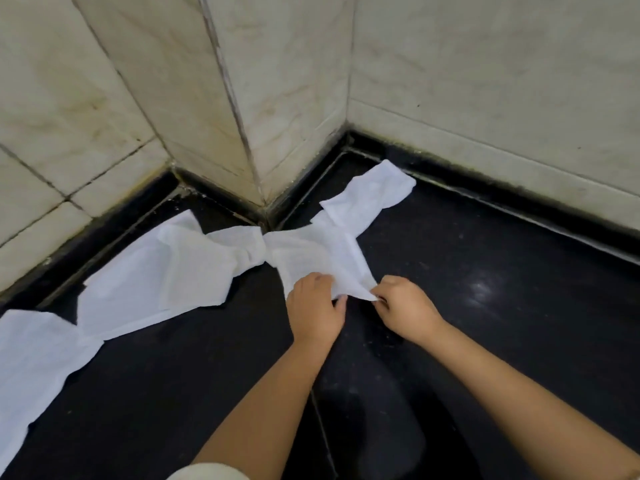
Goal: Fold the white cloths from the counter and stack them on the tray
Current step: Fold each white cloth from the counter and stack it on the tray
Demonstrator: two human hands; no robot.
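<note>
1. Presently, the right hand (403, 306) has its fingertips pressed together, pinching the near corner of a white cloth (311, 254); the corner is drawn to a point between the two hands.
2. The left hand (317, 306) grips the same cloth's near edge just beside that corner, fingers curled on top and thumb under the fold.
3. Both forearms are bare and reach in from the lower edge of the view; a pale sleeve edge (207, 472) shows at the bottom.
4. The held cloth lies on the black counter (502, 306), at the foot of a projecting tiled wall corner (242, 133).
5. A second cloth (370, 192) lies behind it towards the back wall, overlapping it.
6. Further cloths (145, 282) run leftward in an overlapping row along the wall, the last (31, 358) reaching the left frame edge.
7. All cloths appear unfolded and creased.
</note>
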